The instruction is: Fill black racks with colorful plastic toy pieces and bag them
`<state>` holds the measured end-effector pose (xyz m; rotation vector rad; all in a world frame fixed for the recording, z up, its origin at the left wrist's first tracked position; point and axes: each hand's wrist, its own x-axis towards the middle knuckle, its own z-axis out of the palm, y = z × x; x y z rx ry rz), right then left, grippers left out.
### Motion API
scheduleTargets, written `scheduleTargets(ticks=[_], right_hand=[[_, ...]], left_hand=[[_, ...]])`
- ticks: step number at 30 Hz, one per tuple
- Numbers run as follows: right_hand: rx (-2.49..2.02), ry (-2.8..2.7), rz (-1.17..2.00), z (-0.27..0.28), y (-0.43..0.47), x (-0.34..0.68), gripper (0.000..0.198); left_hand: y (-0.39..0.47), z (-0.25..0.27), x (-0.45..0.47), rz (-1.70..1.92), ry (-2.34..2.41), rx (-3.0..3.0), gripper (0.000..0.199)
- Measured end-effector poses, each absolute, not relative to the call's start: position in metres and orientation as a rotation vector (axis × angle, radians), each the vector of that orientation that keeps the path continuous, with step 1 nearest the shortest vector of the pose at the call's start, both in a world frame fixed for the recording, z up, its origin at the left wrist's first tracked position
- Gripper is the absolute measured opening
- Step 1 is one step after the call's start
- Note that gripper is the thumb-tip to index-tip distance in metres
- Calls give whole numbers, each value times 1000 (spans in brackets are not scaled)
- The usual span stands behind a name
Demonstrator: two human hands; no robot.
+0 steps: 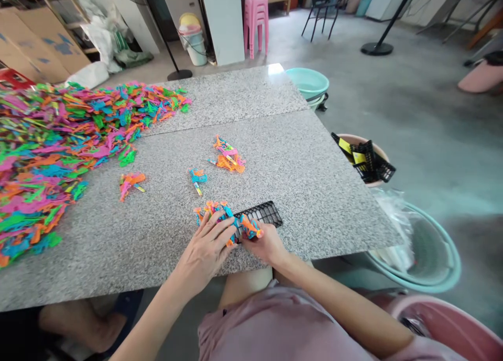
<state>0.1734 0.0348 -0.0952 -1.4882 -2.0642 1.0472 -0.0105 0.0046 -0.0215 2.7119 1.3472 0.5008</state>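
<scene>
A long black mesh basket (271, 213) lies on the table near its front edge. Small bright plastic toys (214, 208), orange, blue and pink, fill its left part. My left hand (208, 248) is curved over these toys, fingers on top and thumb at the near side. My right hand (268, 244) is closed around an orange and blue plastic toy (250, 227) just above the basket's middle. Beyond the basket lie a blue toy with a yellow-tipped stick (197, 178) and a small cluster of pink and orange toys (230, 159). The right fingertips are partly hidden.
A large heap of colourful plastic pieces (78, 135) covers the left of the granite table (314, 193). A pink and orange toy (130, 184) lies beside it. Along the right edge stand a tub of black baskets (367, 159), a teal basket (440, 277) and a pink tub (451, 319).
</scene>
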Motion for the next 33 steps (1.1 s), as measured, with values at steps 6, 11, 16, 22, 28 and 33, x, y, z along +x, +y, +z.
scheduleTargets(ticks=[6,11,16,22,28,33], right_hand=[[-1389,-2280,1072,-80,43,171,8],[-1369,-2254,1051,-81,37,170,14],[-1451,-2129,1127,-84,38,175,6],[-1425,-2225,1057,-86,39,175,8],[-1438,-2383,1029,-74,48,165,15],[-1408,-2458,970,-78,48,162,19]], left_hand=[[4,-22,-10,514,1346,2703,32],[4,-17,-8,481,1364,2670,29],[4,-15,-6,467,1382,2663,26],[4,-14,-4,491,1385,2644,25],[4,-13,2,488,1492,2589,54],[6,-9,13,401,1590,2650,48]])
